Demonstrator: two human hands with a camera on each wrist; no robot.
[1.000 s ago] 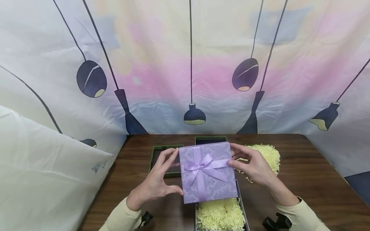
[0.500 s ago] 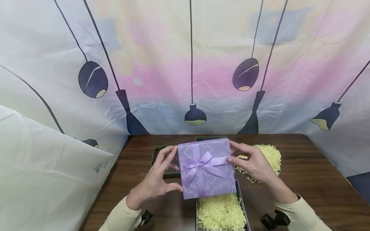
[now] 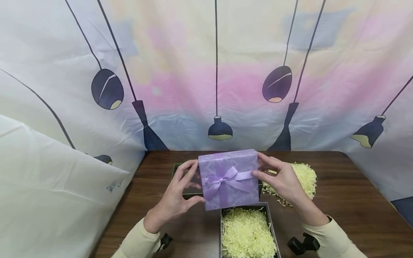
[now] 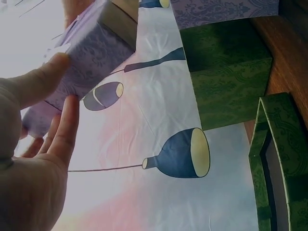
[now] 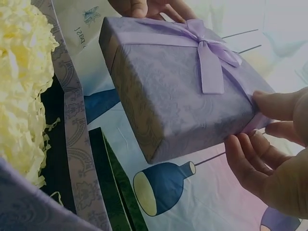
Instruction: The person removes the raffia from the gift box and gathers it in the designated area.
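A square lilac gift box [image 3: 229, 191] with a ribbon bow [image 5: 211, 57] hangs tilted above the table, between both hands. My left hand [image 3: 172, 199] holds its left side, thumb near the lower corner and fingers at the upper one. On the right side, my right hand [image 3: 285, 181] pinches the edge by the ribbon, thumb on the top face and fingers beneath. The box's underside is hidden in the head view. Just below it stands an open lilac-rimmed box [image 3: 273, 229] filled with pale yellow shredded paper [image 3: 248, 233].
Behind the held box, a green open tray-like box part [image 3: 188, 196] is partly covered on the dark wooden table [image 3: 342, 200]. A green box [image 4: 231, 82] shows in the left wrist view. More shredded paper [image 3: 308, 179] lies at right. A printed cloth [image 3: 180, 107] hangs behind.
Both hands have raised the gift box slightly away from me and tipped its top face more upright. More of the open box and its shredded paper shows below it.
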